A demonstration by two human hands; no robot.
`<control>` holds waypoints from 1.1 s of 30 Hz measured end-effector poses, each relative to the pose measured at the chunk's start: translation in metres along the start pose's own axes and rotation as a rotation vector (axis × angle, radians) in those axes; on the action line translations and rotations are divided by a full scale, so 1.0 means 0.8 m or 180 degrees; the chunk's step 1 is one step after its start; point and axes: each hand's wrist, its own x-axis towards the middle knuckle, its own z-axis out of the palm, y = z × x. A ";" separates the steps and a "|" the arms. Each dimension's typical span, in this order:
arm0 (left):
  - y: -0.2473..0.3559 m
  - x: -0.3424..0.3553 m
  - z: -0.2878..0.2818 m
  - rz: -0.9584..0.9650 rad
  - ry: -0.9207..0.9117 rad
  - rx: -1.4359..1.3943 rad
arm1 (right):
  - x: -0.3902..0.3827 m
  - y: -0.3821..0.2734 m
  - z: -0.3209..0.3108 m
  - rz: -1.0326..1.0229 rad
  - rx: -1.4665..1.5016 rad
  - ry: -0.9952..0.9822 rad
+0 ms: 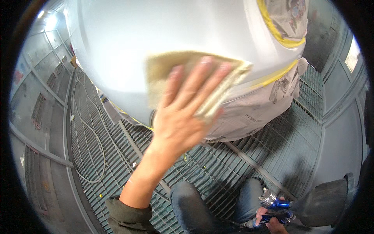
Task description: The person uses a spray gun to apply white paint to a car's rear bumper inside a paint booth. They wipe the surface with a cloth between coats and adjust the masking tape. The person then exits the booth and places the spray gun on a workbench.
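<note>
My left hand (187, 105) presses a folded pale yellow cloth (157, 66) with spread fingers against a light grey painted car body panel (109, 46). The cloth and hand are slightly blurred. Yellow masking tape (280, 74) and printed paper sheeting (245, 121) cover parts around the panel. My right hand (272, 222) grips a blue and silver spray gun (274, 201) low at the lower right, with a large dark cup (323, 202) attached to it.
Grated metal flooring (253, 163) runs under the vehicle, with a pale hose (99, 156) looped along the left side. Panelled booth walls (39, 109) stand on both sides. My knees (187, 199) show at the bottom.
</note>
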 end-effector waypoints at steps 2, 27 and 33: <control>0.033 0.049 -0.007 0.0446 -0.0304 -0.0326 | -0.001 -0.004 0.001 -0.0008 -0.0003 -0.0058; -0.031 0.142 -0.053 0.1856 -0.1103 -0.0321 | 0.017 -0.015 -0.002 -0.0527 -0.0034 0.0139; -0.138 0.149 -0.114 0.0693 -0.0325 0.0527 | 0.015 -0.012 0.001 -0.0495 0.0151 -0.0054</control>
